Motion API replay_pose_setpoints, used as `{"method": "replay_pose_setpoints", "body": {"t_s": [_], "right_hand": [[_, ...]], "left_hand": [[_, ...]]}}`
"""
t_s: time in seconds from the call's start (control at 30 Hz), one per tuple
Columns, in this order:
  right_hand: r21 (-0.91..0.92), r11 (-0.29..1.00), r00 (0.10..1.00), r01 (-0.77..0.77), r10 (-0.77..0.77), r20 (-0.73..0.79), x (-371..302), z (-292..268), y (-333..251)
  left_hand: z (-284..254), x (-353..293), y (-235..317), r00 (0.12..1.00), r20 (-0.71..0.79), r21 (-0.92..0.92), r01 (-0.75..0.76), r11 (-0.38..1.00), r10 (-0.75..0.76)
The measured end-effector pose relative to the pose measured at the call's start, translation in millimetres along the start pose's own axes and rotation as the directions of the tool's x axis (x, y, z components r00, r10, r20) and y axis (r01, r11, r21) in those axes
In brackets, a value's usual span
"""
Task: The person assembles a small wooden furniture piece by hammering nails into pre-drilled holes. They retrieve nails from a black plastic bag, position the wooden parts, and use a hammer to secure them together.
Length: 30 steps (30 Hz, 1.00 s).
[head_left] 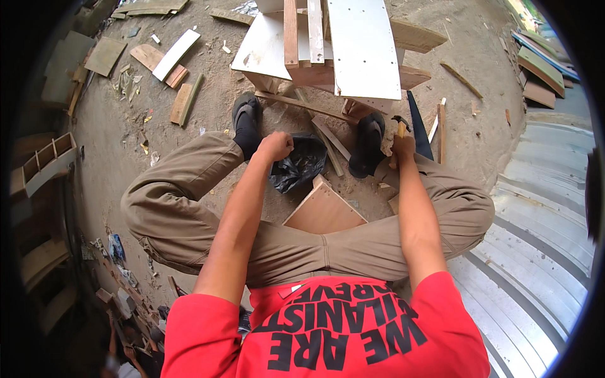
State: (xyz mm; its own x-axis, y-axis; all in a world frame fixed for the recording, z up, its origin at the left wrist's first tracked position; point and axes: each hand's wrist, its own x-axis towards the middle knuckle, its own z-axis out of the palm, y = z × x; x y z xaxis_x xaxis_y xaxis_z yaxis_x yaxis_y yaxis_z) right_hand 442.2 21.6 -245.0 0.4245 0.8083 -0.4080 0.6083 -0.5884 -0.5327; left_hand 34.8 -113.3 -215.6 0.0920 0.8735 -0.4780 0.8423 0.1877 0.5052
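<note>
My right hand (403, 147) is closed round the handle of a hammer (401, 129), its dark head pointing up and away from me beside my right shoe. My left hand (276, 147) is a fist at the rim of a black plastic bag (297, 169) lying between my feet. Whatever those fingers hold, if anything, is hidden. Beyond my feet stands a wooden piece with white panels (365, 57) and bare wood strips (290, 34), nail heads dotting the nearest panel. A plywood block (324, 211) rests on the ground between my legs.
A dark, tapering blade-like piece (418, 125) lies right of my right shoe. Wood offcuts (167, 66) and thin strips (462, 80) litter the dirt. Corrugated metal sheeting (535, 252) covers the right side. A compartmented wooden box (49, 162) stands far left. Other people's arms (129, 353) show lower left.
</note>
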Motion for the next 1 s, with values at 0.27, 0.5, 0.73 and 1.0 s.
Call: {"method": "replay_pose_setpoints", "body": {"t_s": [0.27,0.5,0.73,1.0], "right_hand": [[-0.357,0.315,0.345,0.880,-0.938,0.021,-98,28,-50],[0.138,0.444,0.284,0.885,-0.752,0.595,-139,137,-46],[0.069,0.342,0.239,0.937,-0.771,0.590,-127,181,-24],[0.127,0.285,0.166,0.950,-0.807,0.566,-122,184,-16]], "left_hand": [[39,1,0,0.985,0.165,0.165,0.030,0.986,-0.058],[52,3,9,0.991,0.133,0.081,0.019,0.997,-0.030],[83,-9,6,0.956,0.220,0.227,0.141,0.964,-0.192],[83,-11,2,0.963,0.221,0.228,0.105,0.968,-0.156]]}}
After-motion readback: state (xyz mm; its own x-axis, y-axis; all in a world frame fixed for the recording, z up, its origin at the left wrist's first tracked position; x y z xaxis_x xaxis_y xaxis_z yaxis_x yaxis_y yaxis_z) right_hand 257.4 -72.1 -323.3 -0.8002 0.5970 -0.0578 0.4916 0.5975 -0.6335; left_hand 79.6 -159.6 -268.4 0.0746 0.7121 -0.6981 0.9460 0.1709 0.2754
